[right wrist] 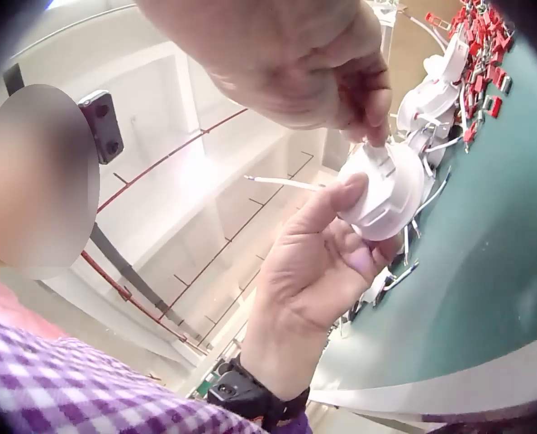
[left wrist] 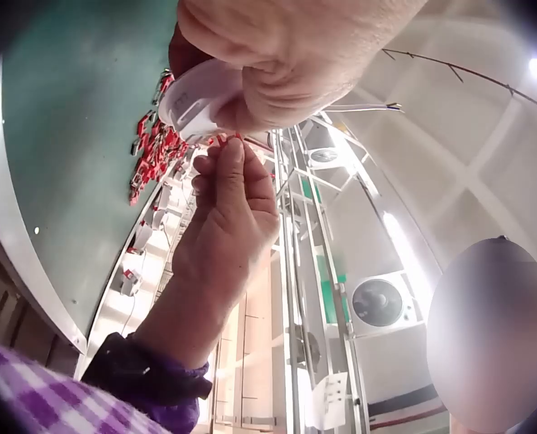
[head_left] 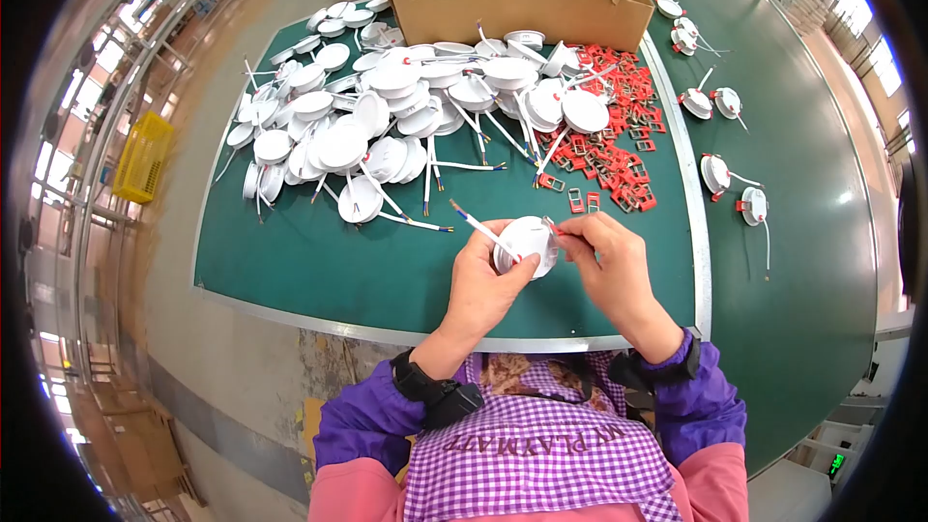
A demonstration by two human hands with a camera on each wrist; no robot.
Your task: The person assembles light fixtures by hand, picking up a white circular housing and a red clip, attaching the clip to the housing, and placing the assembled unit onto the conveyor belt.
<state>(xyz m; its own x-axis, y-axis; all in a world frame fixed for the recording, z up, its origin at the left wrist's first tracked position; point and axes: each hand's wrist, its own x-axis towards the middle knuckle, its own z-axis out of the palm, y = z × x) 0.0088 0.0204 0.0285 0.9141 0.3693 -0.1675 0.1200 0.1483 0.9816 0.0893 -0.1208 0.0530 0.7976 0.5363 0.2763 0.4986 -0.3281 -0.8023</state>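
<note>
In the head view my left hand (head_left: 478, 295) grips a white round downlight (head_left: 532, 232) by its edge, thumb across its back. A white cable (head_left: 480, 227) with bare coloured wire ends sticks out to the upper left. My right hand (head_left: 614, 261) pinches a small red clip (head_left: 555, 229) between thumb and forefinger, right at the downlight's right edge. The left wrist view shows the right fingertips and a bit of red close against the downlight (left wrist: 196, 104). Moulded slots show on the downlight (right wrist: 386, 194) in the right wrist view, where the right fingers hide the clip.
A heap of white downlights (head_left: 343, 143) covers the far left of the green table (head_left: 309, 271). Beside it lies a pile of red clips (head_left: 628, 169), with a cardboard box (head_left: 522, 14) behind. Several downlights with red clips (head_left: 715, 174) sit on the green surface to the right.
</note>
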